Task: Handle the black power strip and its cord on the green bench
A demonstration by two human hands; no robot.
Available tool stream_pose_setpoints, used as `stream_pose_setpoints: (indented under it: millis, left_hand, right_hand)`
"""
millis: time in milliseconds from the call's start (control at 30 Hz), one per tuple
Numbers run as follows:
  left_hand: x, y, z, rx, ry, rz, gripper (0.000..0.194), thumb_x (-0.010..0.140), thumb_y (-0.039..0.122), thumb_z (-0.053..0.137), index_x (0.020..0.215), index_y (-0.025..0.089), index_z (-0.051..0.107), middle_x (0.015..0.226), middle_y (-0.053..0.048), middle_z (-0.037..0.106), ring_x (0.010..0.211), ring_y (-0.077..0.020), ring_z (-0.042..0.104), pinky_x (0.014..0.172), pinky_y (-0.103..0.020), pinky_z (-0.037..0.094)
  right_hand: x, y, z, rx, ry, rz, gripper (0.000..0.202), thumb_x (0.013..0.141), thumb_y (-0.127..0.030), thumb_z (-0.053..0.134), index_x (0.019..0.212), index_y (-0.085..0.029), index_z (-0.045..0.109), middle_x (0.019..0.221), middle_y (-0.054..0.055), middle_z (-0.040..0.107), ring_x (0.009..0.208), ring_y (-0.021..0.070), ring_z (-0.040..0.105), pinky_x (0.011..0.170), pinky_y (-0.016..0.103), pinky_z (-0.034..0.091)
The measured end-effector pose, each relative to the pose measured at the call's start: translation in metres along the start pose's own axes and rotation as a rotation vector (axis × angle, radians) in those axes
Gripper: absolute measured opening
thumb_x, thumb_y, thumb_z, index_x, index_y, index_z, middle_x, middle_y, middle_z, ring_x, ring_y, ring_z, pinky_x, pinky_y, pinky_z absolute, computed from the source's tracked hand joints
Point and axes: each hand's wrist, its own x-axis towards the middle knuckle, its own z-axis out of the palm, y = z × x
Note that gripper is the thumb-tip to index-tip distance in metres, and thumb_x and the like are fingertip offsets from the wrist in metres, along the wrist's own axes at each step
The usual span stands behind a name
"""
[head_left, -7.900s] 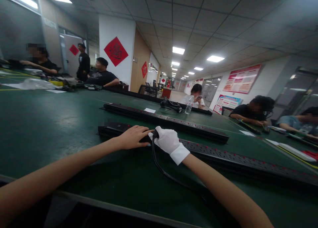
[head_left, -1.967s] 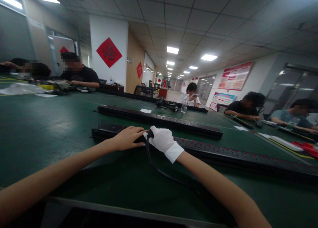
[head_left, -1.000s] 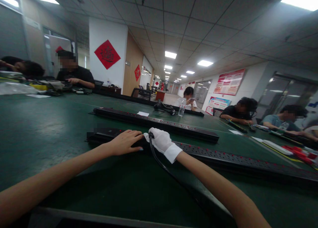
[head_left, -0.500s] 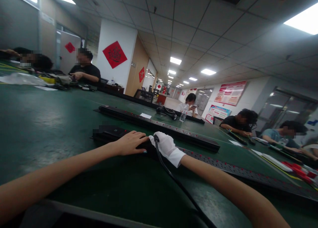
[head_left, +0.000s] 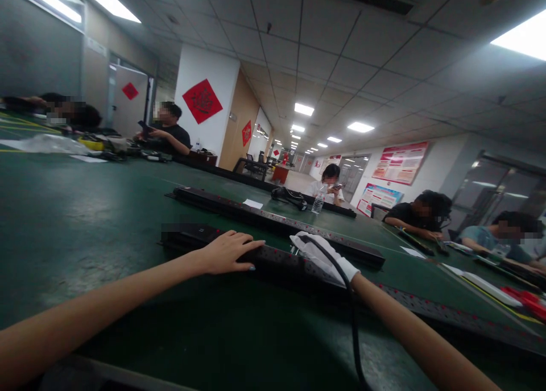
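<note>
A long black power strip (head_left: 275,261) with sockets and red dots along its top runs slantwise across the bench in front of me. My bare left hand (head_left: 230,251) lies on it, fingers stretched out over the top face. To the right, my right hand (head_left: 322,259) in a white glove is closed round a power plug (head_left: 294,249), whose metal pins poke out at the left, above the strip. A thick black cable (head_left: 355,328) runs from that hand over the wrist and down toward the bench's near edge. The plug's body is mostly hidden by the glove.
Behind lies a second black strip (head_left: 239,207), with a white paper (head_left: 253,204), a coiled black cable (head_left: 290,198) and a water bottle (head_left: 318,200) beyond it. Several people sit around the green bench (head_left: 106,209). Plastic wrap (head_left: 51,143) lies far left, red items (head_left: 524,301) right.
My right hand has moved right along the strip, away from my left hand, bringing the plug with it; its pins now show. The left hand stays on the strip, and the view has tilted slightly.
</note>
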Motion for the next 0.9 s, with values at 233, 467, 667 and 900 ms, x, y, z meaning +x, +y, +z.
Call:
stream_pose_setpoints:
  millis: [233, 467, 667, 900]
  left_hand:
    - [0.017, 0.011, -0.004, 0.011, -0.064, 0.036, 0.067, 0.078, 0.063, 0.034, 0.132, 0.024, 0.026, 0.119, -0.011, 0.05, 0.102, -0.0266, 0.049, 0.085, -0.038, 0.03]
    - [0.032, 0.019, 0.003, 0.003, -0.086, 0.051, 0.069, 0.078, 0.065, 0.028, 0.122, 0.014, 0.039, 0.107, -0.013, 0.056, 0.093, -0.0259, 0.053, 0.081, -0.036, 0.034]
    - [0.033, 0.021, 0.006, 0.014, -0.066, 0.052, 0.059, 0.078, 0.063, 0.033, 0.108, 0.015, 0.05, 0.1, -0.011, 0.057, 0.085, -0.0238, 0.055, 0.076, -0.034, 0.038]
    - [0.032, 0.021, 0.006, 0.013, -0.055, 0.053, 0.058, 0.078, 0.061, 0.035, 0.112, 0.015, 0.048, 0.1, -0.011, 0.057, 0.087, -0.024, 0.055, 0.077, -0.033, 0.037]
  right_hand:
    - [0.007, -0.011, 0.001, -0.072, -0.1, -0.092, 0.035, 0.081, -0.052, 0.04, 0.089, -0.025, 0.061, 0.083, 0.001, 0.065, 0.075, 0.0152, 0.06, 0.066, 0.023, 0.041]
    - [0.008, -0.036, -0.006, -0.311, -0.149, -0.085, 0.053, 0.078, -0.065, 0.028, 0.089, -0.022, 0.057, 0.078, 0.006, 0.064, 0.072, 0.0195, 0.06, 0.059, 0.025, 0.04]
    - [0.007, -0.05, -0.005, -0.398, -0.16, -0.072, 0.057, 0.079, -0.065, 0.022, 0.091, -0.019, 0.053, 0.08, 0.008, 0.063, 0.072, 0.0213, 0.061, 0.057, 0.027, 0.041]
    - [0.011, -0.052, -0.013, -0.388, -0.266, -0.118, 0.056, 0.08, -0.064, 0.023, 0.093, -0.02, 0.054, 0.083, 0.009, 0.063, 0.075, 0.0222, 0.06, 0.059, 0.027, 0.041]
